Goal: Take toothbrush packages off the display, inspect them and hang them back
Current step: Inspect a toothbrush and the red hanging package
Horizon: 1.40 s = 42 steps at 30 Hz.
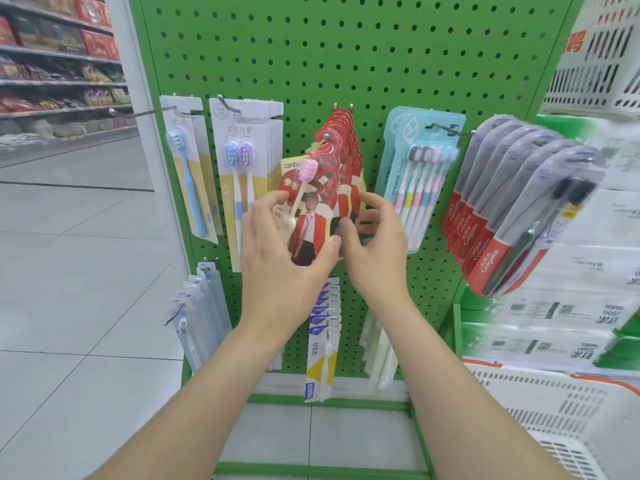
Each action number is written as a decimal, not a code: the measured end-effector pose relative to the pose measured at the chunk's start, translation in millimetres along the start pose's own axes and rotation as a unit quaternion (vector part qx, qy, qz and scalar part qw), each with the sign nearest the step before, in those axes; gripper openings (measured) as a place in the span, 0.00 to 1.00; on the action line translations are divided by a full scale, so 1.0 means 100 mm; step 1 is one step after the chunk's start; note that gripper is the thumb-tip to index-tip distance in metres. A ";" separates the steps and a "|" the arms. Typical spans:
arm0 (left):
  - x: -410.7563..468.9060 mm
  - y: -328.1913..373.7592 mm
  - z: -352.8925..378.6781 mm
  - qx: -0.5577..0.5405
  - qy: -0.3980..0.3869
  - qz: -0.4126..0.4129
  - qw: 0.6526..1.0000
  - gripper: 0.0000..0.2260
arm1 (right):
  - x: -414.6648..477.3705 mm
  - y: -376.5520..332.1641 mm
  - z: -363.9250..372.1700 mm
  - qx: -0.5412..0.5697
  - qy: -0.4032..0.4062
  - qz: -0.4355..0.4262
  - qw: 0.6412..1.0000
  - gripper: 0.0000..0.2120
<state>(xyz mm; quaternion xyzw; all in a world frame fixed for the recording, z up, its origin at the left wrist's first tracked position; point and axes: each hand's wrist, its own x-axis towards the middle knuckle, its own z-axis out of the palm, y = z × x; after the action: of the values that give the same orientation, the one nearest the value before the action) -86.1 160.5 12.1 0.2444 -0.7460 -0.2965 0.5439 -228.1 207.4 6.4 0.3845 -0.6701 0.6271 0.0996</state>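
Observation:
A red toothbrush package with a pink brush hangs tilted at the front of a stack of like packages on a hook of the green pegboard. My left hand grips its lower part, fingers at its left edge and thumb at its bottom right. My right hand is just right of it, fingers curled around the lower ends of the red packages behind.
Other toothbrush packs hang around: blue and twin at left, a multi-pack and Colgate packs at right, more below. A white basket stands at lower right. Store shelves line the far left.

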 end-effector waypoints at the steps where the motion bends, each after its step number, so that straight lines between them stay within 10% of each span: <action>1: 0.00 -0.01 0.00 0.003 -0.001 0.001 1.000 0.31 | 0.01 -0.02 0.02 0.008 -0.002 0.007 1.000 0.18; 24: -0.03 -0.01 0.05 0.018 -0.009 0.015 1.000 0.32 | -0.07 -0.09 -0.11 0.010 -0.084 0.002 0.996 0.08; 42: -0.10 -0.01 0.05 0.031 -0.069 0.001 0.997 0.34 | -0.39 -0.25 -0.61 -0.035 0.045 0.011 0.998 0.04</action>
<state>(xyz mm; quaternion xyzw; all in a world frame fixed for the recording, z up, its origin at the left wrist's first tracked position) -88.2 167.5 3.0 0.2391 -0.7907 -0.2887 0.4840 -206.2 280.5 13.1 0.3448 -0.6907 0.6209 0.1356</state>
